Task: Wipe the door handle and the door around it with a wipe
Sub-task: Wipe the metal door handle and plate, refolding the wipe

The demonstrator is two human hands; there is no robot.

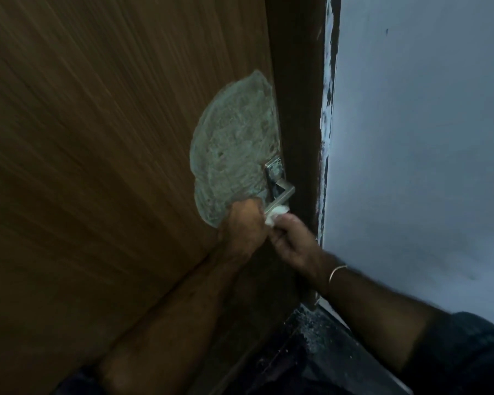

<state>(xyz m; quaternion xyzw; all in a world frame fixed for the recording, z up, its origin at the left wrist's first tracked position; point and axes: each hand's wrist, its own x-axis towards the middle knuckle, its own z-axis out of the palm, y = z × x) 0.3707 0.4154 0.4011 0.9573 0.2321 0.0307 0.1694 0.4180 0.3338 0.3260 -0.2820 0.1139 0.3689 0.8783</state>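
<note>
A brown wooden door (97, 138) fills the left of the view. A wet, grey-green smeared patch (234, 138) spreads over it above and left of the metal lever handle (281, 195). My left hand (244, 226) grips the free end of the lever, its fingers hidden behind the hand. My right hand (290, 238) pinches a small crumpled white wipe (277, 214) and presses it against the lever's end, right beside my left hand. The square metal backplate (274, 171) sits above the lever.
A dark brown door frame (300, 109) runs down just right of the handle. Beyond it is a pale blue wall (425, 138) with chipped paint along its edge. A dark floor or sill (320, 346) lies below. A thin bangle (337, 273) circles my right wrist.
</note>
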